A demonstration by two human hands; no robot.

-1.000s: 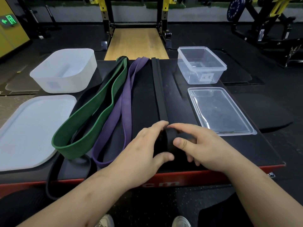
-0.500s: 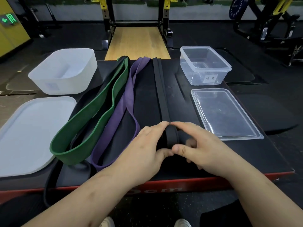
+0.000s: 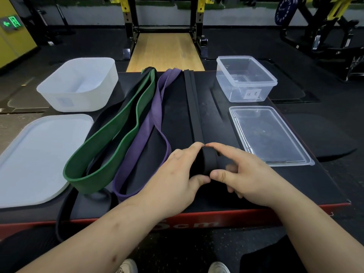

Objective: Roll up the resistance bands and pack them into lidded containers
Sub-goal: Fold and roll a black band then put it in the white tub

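Note:
A narrow black resistance band (image 3: 192,103) lies straight down the middle of the black platform (image 3: 291,186). Its near end is wound into a small roll (image 3: 209,162). My left hand (image 3: 177,178) and my right hand (image 3: 242,174) both grip that roll, thumbs and forefingers meeting around it. A wide green band (image 3: 118,131) and a purple band (image 3: 155,115) lie flat to the left. Another black band (image 3: 65,209) hangs over the near left edge. At the right stand a clear container (image 3: 246,78) and its clear lid (image 3: 269,134). A white tub (image 3: 78,83) and white lid (image 3: 37,158) are at the left.
The platform has a red front edge (image 3: 236,215) close to my body. Behind it are a wooden lifting deck (image 3: 165,52) inside a yellow and black rack, and gym machines at the far right. My shoes show on the dark floor below.
The roll of black band has moved slightly away from me along the strip, with both hands following it. The other bands and containers lie as before.

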